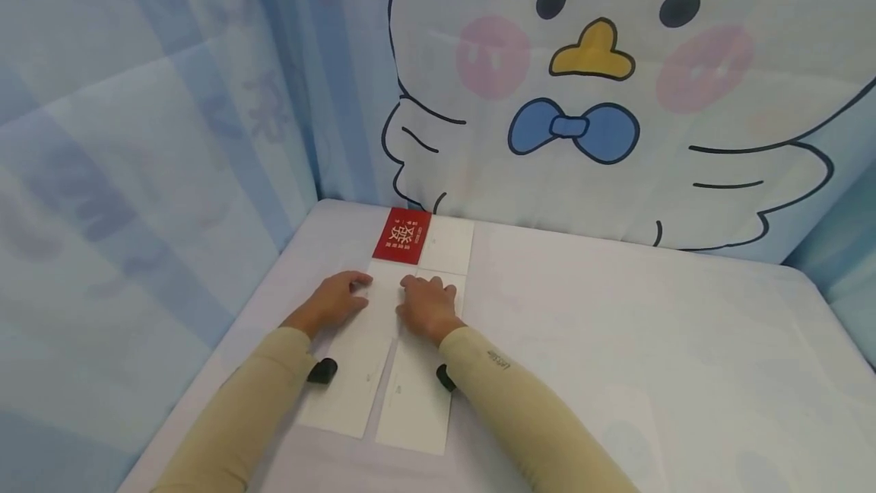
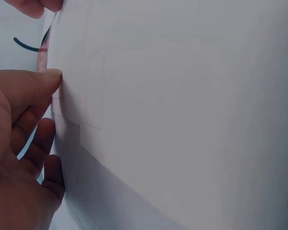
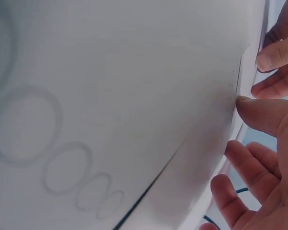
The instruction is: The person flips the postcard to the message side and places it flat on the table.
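White paper cards lie in two columns on the table, with a red card (image 1: 404,236) bearing pale Chinese characters at the far end of the left column. My left hand (image 1: 333,299) has its thumb and fingertips at the left edge of a white card (image 1: 385,295) just nearer than the red one. Over the white card (image 1: 457,281) beside it rests my right hand (image 1: 427,306), fingertips on the paper. In the right wrist view, the right thumb (image 3: 261,115) touches a card's edge near small printed marks. That hand covers much of its card.
Nearer me lie two more white cards, one on the left (image 1: 350,390) and one on the right (image 1: 414,411), a narrow gap between them. Another white card (image 1: 446,244) adjoins the red one. A patterned curtain (image 1: 328,97) hangs behind the pale table (image 1: 616,326).
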The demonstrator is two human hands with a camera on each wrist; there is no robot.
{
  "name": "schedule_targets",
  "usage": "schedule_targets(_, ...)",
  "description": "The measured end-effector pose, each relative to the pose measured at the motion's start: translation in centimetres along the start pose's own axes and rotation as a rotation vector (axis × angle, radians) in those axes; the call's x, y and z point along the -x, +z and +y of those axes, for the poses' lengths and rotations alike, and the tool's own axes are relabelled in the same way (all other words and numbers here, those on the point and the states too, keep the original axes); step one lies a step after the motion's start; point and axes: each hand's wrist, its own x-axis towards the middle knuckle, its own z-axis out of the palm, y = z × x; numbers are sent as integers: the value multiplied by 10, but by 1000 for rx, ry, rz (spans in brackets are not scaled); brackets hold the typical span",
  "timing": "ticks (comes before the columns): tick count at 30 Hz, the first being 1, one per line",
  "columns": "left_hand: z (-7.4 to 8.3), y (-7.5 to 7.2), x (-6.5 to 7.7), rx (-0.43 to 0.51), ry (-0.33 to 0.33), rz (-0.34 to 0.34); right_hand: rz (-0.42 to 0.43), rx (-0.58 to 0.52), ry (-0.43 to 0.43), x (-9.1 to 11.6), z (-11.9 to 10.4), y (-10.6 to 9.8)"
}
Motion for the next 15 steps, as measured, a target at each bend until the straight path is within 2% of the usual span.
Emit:
schedule_targets(10,0,1,-2,17,-15,-8,13,7,8,-1,2,2)
schedule_targets(15,4,-2,-4,-70,18,-25,0,19,-5,-2,1,2)
